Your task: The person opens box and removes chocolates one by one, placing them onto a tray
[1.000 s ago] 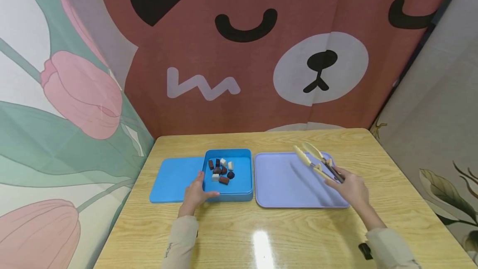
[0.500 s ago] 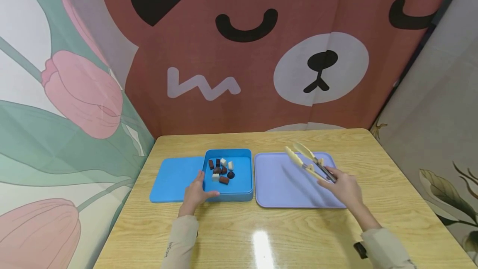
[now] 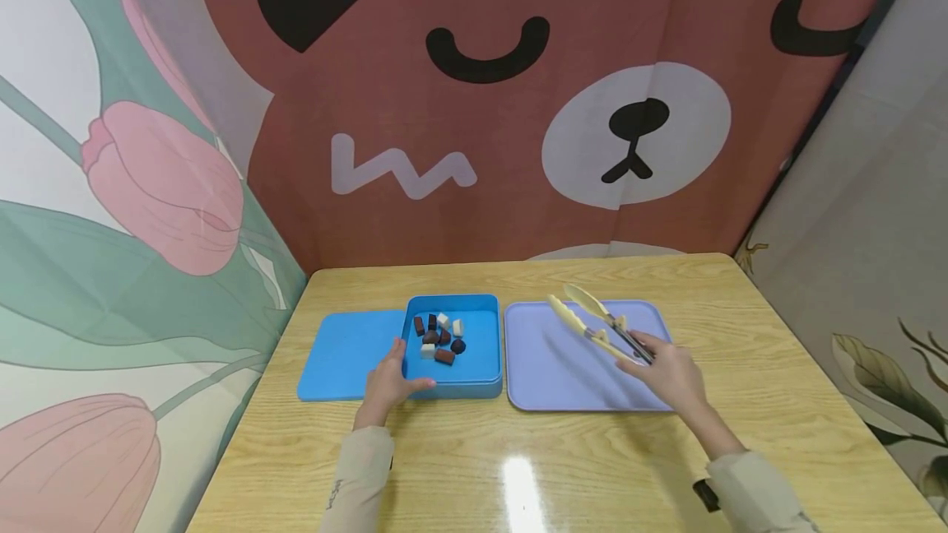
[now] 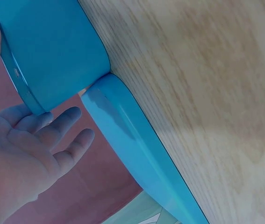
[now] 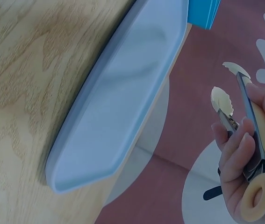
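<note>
A blue box [image 3: 474, 362] on the table holds several chocolate pieces [image 3: 444, 337], some brown and some white. My left hand [image 3: 388, 385] rests at the box's near left corner. Its thumb lies along the near rim, and its other fingers are spread by the left wall; in the left wrist view some of these fingers [image 4: 66, 122] stand off the box. My right hand [image 3: 674, 375] grips a pair of tongs [image 5: 258, 126] by the handles. The tongs' two cream tips point toward the box and stand apart, with nothing between them, above the lilac tray [image 3: 536, 385].
A flat blue lid [image 3: 344, 360] lies left of the box, close against it. The lilac tray stands just right of the box, with the tongs' shadow across it. Bare wood of the table [image 3: 459, 459] shows in front. A printed curtain [image 3: 504, 212] hangs behind the table.
My right hand has moved left with the tongs, bringing their tips over the tray's left part, nearer the box. My left hand, the box and the chocolates have stayed in place.
</note>
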`<action>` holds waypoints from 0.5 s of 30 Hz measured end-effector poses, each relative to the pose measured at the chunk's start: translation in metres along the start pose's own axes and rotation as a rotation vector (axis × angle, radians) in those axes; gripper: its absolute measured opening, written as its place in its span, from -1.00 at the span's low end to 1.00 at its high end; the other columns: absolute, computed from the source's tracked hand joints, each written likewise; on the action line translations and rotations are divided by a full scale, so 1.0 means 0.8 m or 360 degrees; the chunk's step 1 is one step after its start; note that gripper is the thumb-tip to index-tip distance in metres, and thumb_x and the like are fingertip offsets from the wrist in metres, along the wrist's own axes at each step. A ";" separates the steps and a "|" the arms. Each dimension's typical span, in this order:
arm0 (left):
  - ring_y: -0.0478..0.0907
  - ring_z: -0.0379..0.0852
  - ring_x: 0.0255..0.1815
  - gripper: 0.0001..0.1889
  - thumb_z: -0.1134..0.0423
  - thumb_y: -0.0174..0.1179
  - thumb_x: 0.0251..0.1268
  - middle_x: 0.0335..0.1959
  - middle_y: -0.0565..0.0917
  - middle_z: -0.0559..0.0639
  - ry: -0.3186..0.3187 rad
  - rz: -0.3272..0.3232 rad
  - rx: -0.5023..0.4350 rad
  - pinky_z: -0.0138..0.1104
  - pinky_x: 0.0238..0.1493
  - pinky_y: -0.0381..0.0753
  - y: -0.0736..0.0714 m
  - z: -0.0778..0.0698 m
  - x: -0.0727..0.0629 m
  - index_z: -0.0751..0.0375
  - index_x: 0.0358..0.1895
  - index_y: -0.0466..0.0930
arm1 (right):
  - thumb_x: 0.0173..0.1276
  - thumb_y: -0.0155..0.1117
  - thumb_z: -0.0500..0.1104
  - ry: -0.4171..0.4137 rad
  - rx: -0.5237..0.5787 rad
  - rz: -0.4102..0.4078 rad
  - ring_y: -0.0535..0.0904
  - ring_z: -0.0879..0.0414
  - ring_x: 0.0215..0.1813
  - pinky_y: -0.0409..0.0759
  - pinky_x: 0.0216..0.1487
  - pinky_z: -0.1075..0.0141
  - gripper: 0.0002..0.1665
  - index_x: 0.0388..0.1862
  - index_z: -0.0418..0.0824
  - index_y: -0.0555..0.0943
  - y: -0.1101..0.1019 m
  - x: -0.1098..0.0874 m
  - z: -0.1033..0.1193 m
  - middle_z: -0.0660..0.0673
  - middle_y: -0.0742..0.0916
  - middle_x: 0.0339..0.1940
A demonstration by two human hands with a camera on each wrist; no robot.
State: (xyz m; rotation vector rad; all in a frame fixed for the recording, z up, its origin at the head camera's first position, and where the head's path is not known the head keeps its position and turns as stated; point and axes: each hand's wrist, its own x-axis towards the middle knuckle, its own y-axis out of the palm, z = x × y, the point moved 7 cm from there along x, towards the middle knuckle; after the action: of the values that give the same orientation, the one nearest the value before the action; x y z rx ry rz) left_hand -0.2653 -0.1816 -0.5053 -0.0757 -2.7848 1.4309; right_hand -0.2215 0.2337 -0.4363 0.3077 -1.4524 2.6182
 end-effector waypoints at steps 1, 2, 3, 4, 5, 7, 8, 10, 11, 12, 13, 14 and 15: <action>0.05 0.28 0.29 0.03 -0.01 0.40 -0.17 0.35 0.03 0.30 0.0000 -0.0001 -0.0004 0.12 0.15 0.13 0.000 0.000 0.000 0.45 0.33 0.02 | -0.02 0.37 0.14 -0.0007 0.0001 -0.0003 0.16 0.15 -0.71 0.13 -0.75 0.32 -0.23 0.10 -0.29 0.50 0.001 0.000 0.001 -0.40 0.62 -0.24; 0.05 0.28 0.29 0.03 -0.01 0.40 -0.17 0.34 0.03 0.30 0.0002 -0.0002 -0.0005 0.11 0.15 0.14 0.000 0.000 0.000 0.45 0.33 0.02 | -0.02 0.37 0.14 -0.0011 0.0005 -0.0001 0.15 0.15 -0.72 0.13 -0.75 0.32 -0.23 0.10 -0.29 0.50 0.002 0.000 0.002 -0.40 0.63 -0.25; 0.05 0.28 0.29 0.03 -0.01 0.40 -0.17 0.34 0.03 0.30 0.0002 -0.0002 -0.0007 0.11 0.15 0.14 0.000 0.000 0.000 0.45 0.33 0.02 | -0.02 0.37 0.15 -0.0016 0.0007 0.0002 0.15 0.15 -0.72 0.13 -0.75 0.32 -0.23 0.11 -0.29 0.50 0.003 0.000 0.003 -0.39 0.63 -0.25; 0.05 0.28 0.29 0.03 -0.01 0.40 -0.17 0.34 0.03 0.30 0.0003 -0.0002 -0.0009 0.11 0.15 0.14 0.000 0.000 0.000 0.45 0.33 0.02 | -0.02 0.37 0.15 -0.0021 0.0004 0.0002 0.18 0.14 -0.71 0.14 -0.75 0.32 -0.23 0.10 -0.28 0.50 0.004 0.000 0.004 -0.39 0.63 -0.24; 0.05 0.28 0.29 0.03 -0.01 0.40 -0.17 0.34 0.04 0.30 0.0001 -0.0003 -0.0010 0.10 0.15 0.14 0.000 0.000 0.000 0.45 0.33 0.02 | -0.03 0.37 0.16 -0.0026 0.0002 0.0002 0.23 0.13 -0.69 0.15 -0.75 0.31 -0.22 0.10 -0.27 0.50 0.005 0.001 0.005 -0.39 0.63 -0.21; 0.05 0.28 0.29 0.03 -0.01 0.40 -0.16 0.34 0.03 0.30 0.0003 -0.0004 -0.0014 0.10 0.15 0.15 0.000 0.000 0.000 0.45 0.33 0.02 | -0.03 0.37 0.17 -0.0038 -0.0002 -0.0001 0.31 0.10 -0.64 0.18 -0.74 0.30 -0.22 0.09 -0.27 0.51 0.006 0.001 0.008 -0.40 0.62 -0.20; 0.05 0.28 0.29 0.03 -0.01 0.40 -0.16 0.34 0.04 0.31 0.0005 -0.0006 -0.0014 0.10 0.15 0.15 0.000 0.000 0.000 0.45 0.33 0.02 | -0.04 0.37 0.18 -0.0044 -0.0004 -0.0002 0.34 0.09 -0.62 0.18 -0.74 0.30 -0.22 0.09 -0.26 0.51 0.007 0.001 0.009 -0.40 0.63 -0.21; 0.05 0.28 0.29 0.03 0.00 0.40 -0.17 0.34 0.04 0.31 0.0007 -0.0007 -0.0019 0.09 0.15 0.15 0.000 0.000 0.000 0.45 0.33 0.02 | -0.05 0.38 0.17 -0.0056 -0.0009 -0.0009 0.35 0.09 -0.59 0.19 -0.72 0.30 -0.24 0.08 -0.25 0.53 0.008 0.002 0.013 -0.35 0.65 -0.28; 0.04 0.28 0.29 0.03 0.00 0.40 -0.17 0.34 0.03 0.31 0.0007 -0.0007 -0.0023 0.09 0.16 0.15 0.000 0.000 0.000 0.45 0.33 0.02 | -0.06 0.39 0.15 -0.0063 -0.0008 -0.0006 0.33 0.10 -0.60 0.18 -0.71 0.30 -0.24 0.08 -0.24 0.53 0.009 0.002 0.015 -0.31 0.65 -0.36; 0.04 0.28 0.29 0.03 0.00 0.40 -0.17 0.34 0.03 0.30 0.0007 -0.0006 -0.0024 0.09 0.16 0.15 0.001 0.000 0.000 0.45 0.33 0.02 | -0.06 0.40 0.15 -0.0071 -0.0009 0.0000 0.30 0.11 -0.61 0.17 -0.70 0.31 -0.24 0.08 -0.24 0.53 0.010 0.003 0.017 -0.25 0.64 -0.44; 0.04 0.27 0.29 0.03 -0.01 0.40 -0.17 0.35 0.03 0.30 0.0005 -0.0004 -0.0025 0.09 0.16 0.15 0.001 0.001 0.000 0.45 0.33 0.02 | -0.06 0.40 0.14 -0.0078 -0.0006 0.0008 0.26 0.13 -0.63 0.16 -0.69 0.31 -0.25 0.09 -0.24 0.53 0.011 0.003 0.020 -0.21 0.62 -0.52; 0.04 0.27 0.29 0.04 -0.01 0.40 -0.17 0.35 0.03 0.30 0.0005 -0.0003 -0.0024 0.09 0.16 0.15 0.002 0.001 0.000 0.45 0.33 0.02 | -0.06 0.41 0.13 -0.0087 0.0000 0.0009 0.23 0.14 -0.63 0.15 -0.68 0.32 -0.25 0.09 -0.24 0.53 0.012 0.003 0.022 -0.18 0.61 -0.54; 0.04 0.27 0.29 0.04 -0.01 0.40 -0.17 0.35 0.03 0.30 0.0004 -0.0002 -0.0021 0.08 0.16 0.15 0.002 0.001 0.000 0.44 0.33 0.02 | -0.06 0.41 0.12 -0.0094 0.0005 0.0012 0.22 0.14 -0.64 0.15 -0.68 0.33 -0.25 0.09 -0.24 0.53 0.013 0.004 0.024 -0.15 0.61 -0.55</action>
State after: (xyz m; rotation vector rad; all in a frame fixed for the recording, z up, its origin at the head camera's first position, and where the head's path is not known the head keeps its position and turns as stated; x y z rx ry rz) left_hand -0.2656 -0.1814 -0.5072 -0.0761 -2.7920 1.4117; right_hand -0.2244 0.2115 -0.4343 0.3836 -1.4706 2.6388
